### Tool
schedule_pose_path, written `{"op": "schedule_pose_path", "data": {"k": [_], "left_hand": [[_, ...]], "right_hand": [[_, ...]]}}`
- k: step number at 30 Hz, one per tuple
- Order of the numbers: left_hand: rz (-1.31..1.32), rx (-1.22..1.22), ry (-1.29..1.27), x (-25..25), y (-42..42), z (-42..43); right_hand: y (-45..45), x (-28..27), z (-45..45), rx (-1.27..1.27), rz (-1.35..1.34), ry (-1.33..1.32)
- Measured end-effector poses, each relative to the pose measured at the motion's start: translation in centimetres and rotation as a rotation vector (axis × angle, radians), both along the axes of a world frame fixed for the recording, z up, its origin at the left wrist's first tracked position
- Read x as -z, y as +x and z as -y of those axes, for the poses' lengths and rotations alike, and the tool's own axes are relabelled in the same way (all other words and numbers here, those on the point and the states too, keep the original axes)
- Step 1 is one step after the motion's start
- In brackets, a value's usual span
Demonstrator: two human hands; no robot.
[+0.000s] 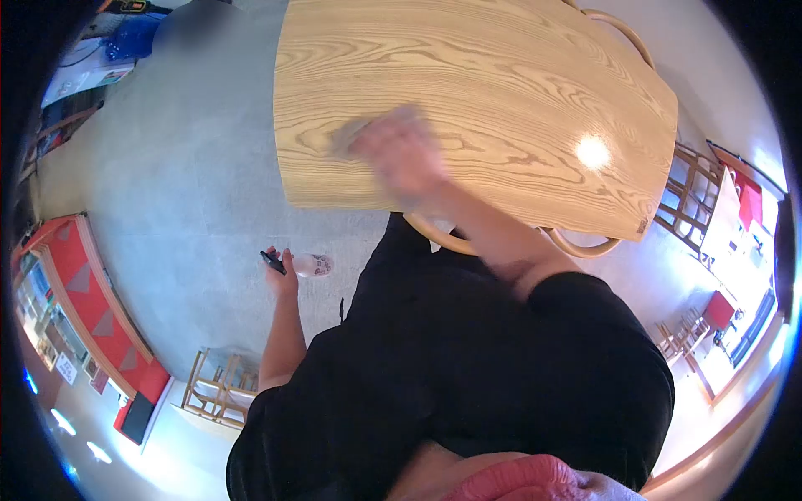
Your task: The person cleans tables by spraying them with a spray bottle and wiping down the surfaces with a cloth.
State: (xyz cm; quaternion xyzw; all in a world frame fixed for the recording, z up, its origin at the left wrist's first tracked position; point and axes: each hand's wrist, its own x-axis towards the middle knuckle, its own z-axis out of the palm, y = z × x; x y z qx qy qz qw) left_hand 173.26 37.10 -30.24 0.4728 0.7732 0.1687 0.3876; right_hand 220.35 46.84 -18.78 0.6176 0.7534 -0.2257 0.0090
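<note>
My right hand is over the wooden tabletop, near its left end. It is blurred by motion, its fingers closed on what looks like a greyish cloth lying against the wood. Off to the left, away from the table, my left hand is wrapped round what looks like a spray bottle. The bottle's black top sticks out by the fingers, and its pale patterned body shows on the other side of the hand.
Curved wooden chair parts stick out along the table's near edge. Wooden chairs stand at the lower left, with more at the right. A red-panelled counter is at the left. Blue things are at the upper left.
</note>
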Motion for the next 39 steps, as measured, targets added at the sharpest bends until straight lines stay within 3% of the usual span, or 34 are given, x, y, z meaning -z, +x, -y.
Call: {"op": "schedule_pose_path", "data": {"k": [2,4,6,8,10,11,13,17,20,22,25,27,31,32,33,35,39], "left_hand": [[0.053,-0.084,-0.024,1.1,-0.9,1.7],[0.093,-0.132,-0.057,1.9,-1.4,2.9],[0.138,-0.181,-0.073,1.7,-0.9,2.5],[-0.057,-0.026,-0.158,0.0,0.0,2.5],[-0.066,0.025,-0.147,1.2,-1.3,2.9],[-0.067,0.087,-0.132,1.6,-1.7,3.0],[-0.112,0.102,-0.150,1.1,-1.6,2.4],[-0.185,0.064,-0.162,1.1,0.3,1.1],[-0.165,-0.018,-0.165,-0.3,2.5,0.1],[-0.135,-0.038,-0.152,0.2,2.5,-0.1],[0.068,-0.122,-0.031,2.9,1.7,0.7],[0.088,-0.128,-0.029,1.5,2.0,0.5],[0.096,-0.179,-0.015,1.3,0.6,2.2],[0.100,-0.184,0.000,1.4,0.4,2.5],[-0.017,-0.140,0.011,1.2,0.1,2.9],[-0.157,-0.107,0.028,0.5,0.2,3.4],[-0.165,-0.143,0.095,1.7,-0.1,6.1]], "right_hand": [[11.2,4.0,2.2,0.250,0.287,0.182],[22.5,4.8,6.6,0.640,0.545,0.186],[30.2,5.1,14.8,0.961,0.347,0.233],[33.3,7.1,23.1,1.040,0.386,0.247],[27.8,6.2,24.8,1.203,0.506,0.163],[25.6,7.1,25.0,1.140,0.567,0.203],[18.9,6.9,22.8,0.856,0.407,0.271],[2.7,1.6,9.9,0.290,0.168,-0.125],[-6.4,2.7,4.2,-0.183,-0.185,0.031],[-11.9,3.6,0.0,-0.336,-0.210,0.191],[-15.5,3.6,-6.2,-0.296,-0.342,0.219],[-13.9,3.0,-11.9,-0.167,-0.116,0.282],[-3.3,4.6,-25.8,0.205,0.070,0.449],[-0.7,4.2,-28.4,0.259,0.165,0.586],[1.3,-4.4,-29.2,0.284,0.220,0.194],[6.0,-1.7,-34.1,0.393,0.151,0.083],[7.4,1.2,-36.4,0.378,0.232,0.172]]}}
